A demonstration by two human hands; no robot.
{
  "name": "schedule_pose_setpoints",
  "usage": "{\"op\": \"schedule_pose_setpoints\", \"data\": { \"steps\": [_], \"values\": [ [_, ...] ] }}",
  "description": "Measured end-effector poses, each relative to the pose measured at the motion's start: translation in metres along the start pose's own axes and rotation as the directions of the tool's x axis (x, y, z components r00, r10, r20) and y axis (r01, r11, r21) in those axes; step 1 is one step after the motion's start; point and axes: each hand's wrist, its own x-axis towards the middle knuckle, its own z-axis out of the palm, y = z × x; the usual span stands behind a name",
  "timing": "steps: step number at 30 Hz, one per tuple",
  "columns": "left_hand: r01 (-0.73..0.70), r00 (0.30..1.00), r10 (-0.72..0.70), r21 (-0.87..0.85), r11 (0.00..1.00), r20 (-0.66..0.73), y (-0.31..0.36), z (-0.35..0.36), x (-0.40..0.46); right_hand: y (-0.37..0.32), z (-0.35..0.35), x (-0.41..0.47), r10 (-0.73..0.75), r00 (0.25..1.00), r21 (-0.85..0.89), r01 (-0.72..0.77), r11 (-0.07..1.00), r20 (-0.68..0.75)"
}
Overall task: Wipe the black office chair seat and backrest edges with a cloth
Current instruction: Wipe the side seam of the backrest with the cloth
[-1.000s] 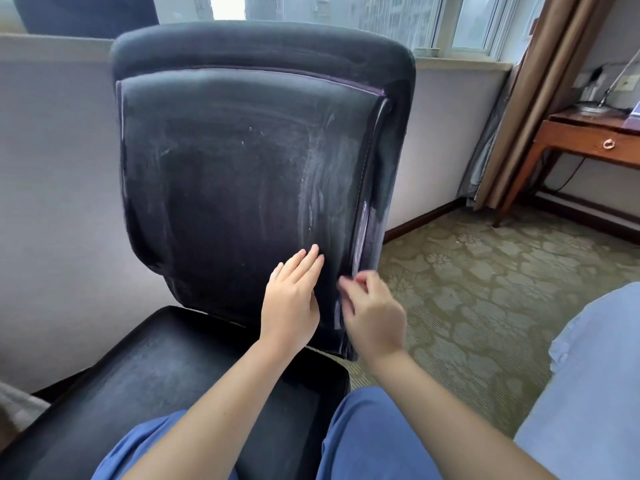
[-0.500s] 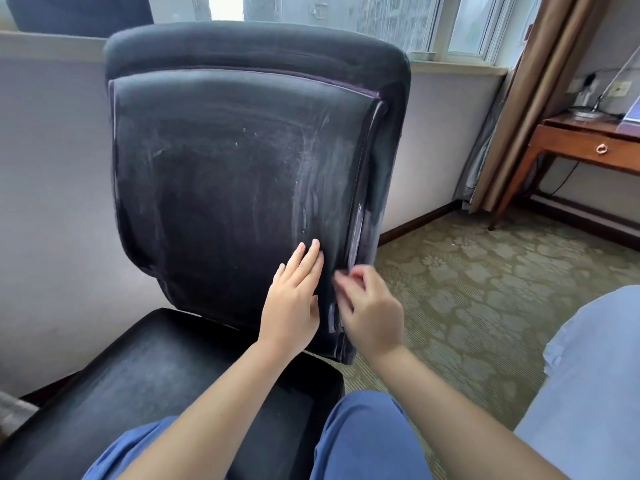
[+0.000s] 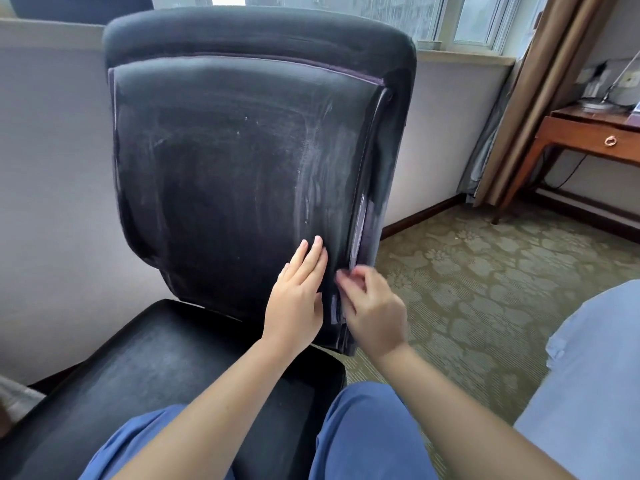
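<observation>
Since a second ago hardly anything has shifted: both hands are low on the same right-hand side of the backrest, and the right hand's fingers look a little more bunched at the seam than before. The one black office chair's backrest (image 3: 242,161) rises straight ahead of and above the hands, its lower right corner lying between them, and the one seat (image 3: 145,368) spreads out below and to the left of the left hand, under both forearms. The left hand (image 3: 298,299) lies flat on the backrest, fingers straight and held close together, pointing up, palm against the dusty black surface just left of the side seam. The right hand (image 3: 375,311) sits just beside it, on the other side of that seam, with its fingers curled and its fingertips (image 3: 346,277) drawn together right at the backrest's edge (image 3: 360,230); it seems to pinch the edge or something thin there, but the fingers are blurred and I cannot tell what, if anything, they hold. I can make out no cloth for certain. Pale streaks run up the backrest above the left hand. Below the wrists are two knees in blue trousers (image 3: 363,431). Off beyond the right hand are a patterned carpet (image 3: 485,289), one wooden desk (image 3: 588,136) and a brown curtain (image 3: 540,81).
</observation>
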Motion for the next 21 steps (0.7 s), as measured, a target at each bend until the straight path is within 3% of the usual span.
{"op": "schedule_pose_setpoints", "data": {
  "steps": [3, 8, 13, 16, 21],
  "values": [
    [-0.027, 1.000, 0.027, -0.006, 1.000, 0.009, -0.004, 0.004, -0.010, -0.005, 0.003, -0.019, 0.024, 0.999, 0.006, -0.025, 1.000, 0.041],
    [-0.026, 0.999, 0.025, -0.041, 0.999, -0.022, -0.010, 0.011, -0.018, -0.010, -0.006, -0.002, 0.138, 0.990, 0.064, -0.137, 0.988, -0.009],
    [0.032, 0.998, -0.035, -0.061, 0.998, -0.057, -0.017, 0.028, -0.031, -0.014, 0.015, -0.043, 0.283, 0.934, 0.016, -0.293, 0.956, 0.218],
    [0.028, 0.995, -0.034, -0.075, 0.997, -0.090, -0.026, 0.039, -0.038, -0.019, 0.021, -0.058, 0.576, 0.780, 0.126, -0.614, 0.779, 0.244],
    [-0.003, 0.988, 0.002, -0.006, 1.000, -0.155, -0.033, 0.053, -0.036, -0.041, 0.017, -0.032, 0.761, 0.588, 0.450, -0.778, 0.438, 0.275]
  ]
}}
